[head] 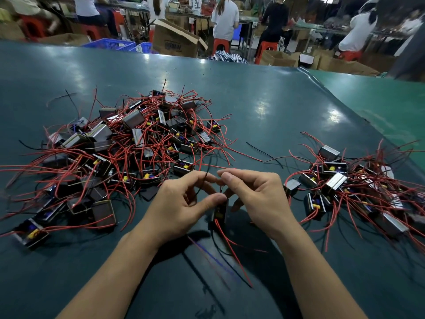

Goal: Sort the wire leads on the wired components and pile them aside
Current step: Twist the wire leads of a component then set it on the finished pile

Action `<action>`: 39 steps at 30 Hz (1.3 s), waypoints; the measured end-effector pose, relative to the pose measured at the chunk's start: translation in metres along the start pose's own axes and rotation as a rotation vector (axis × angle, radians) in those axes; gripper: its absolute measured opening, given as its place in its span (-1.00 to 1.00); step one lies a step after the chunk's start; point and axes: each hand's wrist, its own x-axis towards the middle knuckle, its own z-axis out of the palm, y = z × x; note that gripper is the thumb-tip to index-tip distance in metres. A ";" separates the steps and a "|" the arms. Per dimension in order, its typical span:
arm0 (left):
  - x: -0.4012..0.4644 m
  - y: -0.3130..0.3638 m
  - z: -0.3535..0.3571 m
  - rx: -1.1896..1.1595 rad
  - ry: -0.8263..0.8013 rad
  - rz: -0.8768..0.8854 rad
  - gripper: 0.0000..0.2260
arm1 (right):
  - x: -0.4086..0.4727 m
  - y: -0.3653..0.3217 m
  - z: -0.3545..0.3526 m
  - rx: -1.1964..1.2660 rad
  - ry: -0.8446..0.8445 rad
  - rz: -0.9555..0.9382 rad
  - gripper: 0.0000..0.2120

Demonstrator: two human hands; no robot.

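Red and black leads trail from small component held at lower centre of frame, above green table. Left hand grips component body, thumb pressed on top, fingers curled. Right hand pinches lead ends just above it, thumb and forefinger together. Step in hand, by my reading: straightening leads on one piece. Large tangled pile at left centre, smaller pile at right. Next move likely calls for setting piece on right pile.

Large pile of wired components left on table; smaller pile right; both hands between, nearer; cardboard boxes behind table.
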 end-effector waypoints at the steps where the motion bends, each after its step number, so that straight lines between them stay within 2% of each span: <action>1: 0.000 0.001 0.001 -0.014 0.000 -0.006 -0.71 | 0.000 0.001 0.001 0.008 0.015 0.000 -0.89; 5: 0.001 0.000 0.005 -0.028 0.089 -0.035 -0.68 | 0.001 0.005 0.008 -0.027 0.042 -0.025 -0.87; 7: 0.002 -0.002 0.004 -0.011 0.112 -0.059 -0.74 | 0.001 0.005 0.009 0.013 0.035 0.011 -0.87; 12: -0.002 -0.007 0.004 -0.040 0.032 -0.153 -0.91 | 0.004 0.005 -0.008 -0.160 0.060 0.030 -0.90; 14: -0.002 -0.005 0.006 -0.044 0.032 -0.166 -0.98 | 0.005 0.003 -0.011 -0.025 0.080 0.034 -0.92; 16: -0.001 -0.002 0.008 -0.036 0.040 -0.153 -0.89 | 0.004 0.001 -0.005 0.114 0.056 0.051 -0.94; 18: 0.000 0.001 0.009 -0.057 0.019 -0.162 -0.88 | 0.003 0.002 0.005 0.190 -0.006 0.081 -0.92; 22: 0.001 0.000 0.008 -0.160 0.012 -0.221 -0.93 | 0.005 0.003 0.007 0.198 -0.026 0.146 -0.89; 27: 0.001 0.001 0.009 -0.156 0.046 -0.236 -0.95 | 0.004 0.001 -0.007 -0.043 0.001 0.144 -0.95; 30: 0.001 0.003 0.008 -0.134 0.072 -0.233 -0.87 | 0.003 -0.001 -0.007 0.010 -0.037 0.202 -0.89; 37: 0.001 0.007 0.008 -0.154 0.007 -0.247 -0.88 | 0.001 -0.006 -0.004 0.223 -0.229 0.359 -0.78; 39: 0.002 0.006 0.009 -0.139 -0.007 -0.261 -0.95 | 0.002 -0.007 -0.003 0.262 -0.235 0.423 -0.75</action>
